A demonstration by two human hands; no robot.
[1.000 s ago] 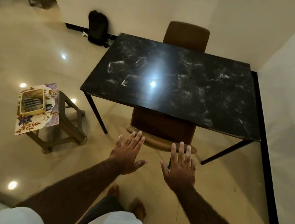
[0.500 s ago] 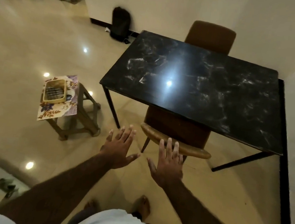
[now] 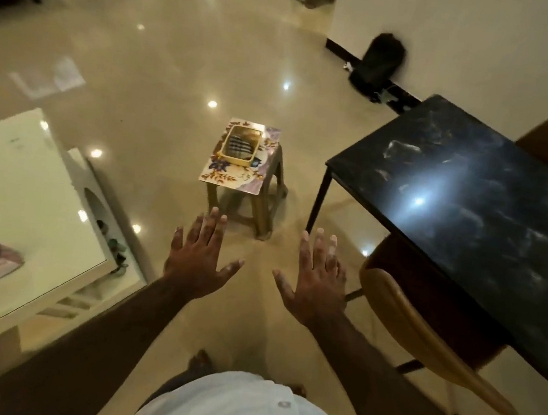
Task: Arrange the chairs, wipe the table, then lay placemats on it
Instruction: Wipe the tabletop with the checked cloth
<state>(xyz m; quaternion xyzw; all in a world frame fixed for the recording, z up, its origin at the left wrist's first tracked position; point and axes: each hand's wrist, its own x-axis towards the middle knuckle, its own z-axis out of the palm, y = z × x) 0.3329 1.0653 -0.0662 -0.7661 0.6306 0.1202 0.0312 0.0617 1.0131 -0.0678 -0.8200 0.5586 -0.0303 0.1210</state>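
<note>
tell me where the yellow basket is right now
The yellow basket sits on the floral placemats atop the small stool, centre of the head view, left of the black table.

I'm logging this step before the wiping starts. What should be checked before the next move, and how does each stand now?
1. Both hands free: left hand and right hand open, holding nothing: ok.
2. Near chair tucked under the table: ok.
3. Tabletop bare for wiping: ok where visible.
4. Cloth ready: striped item in the yellow basket on the stool; whether it is a cloth, cannot tell.
5. Placemats at hand: floral mat under the basket: ok.
</note>
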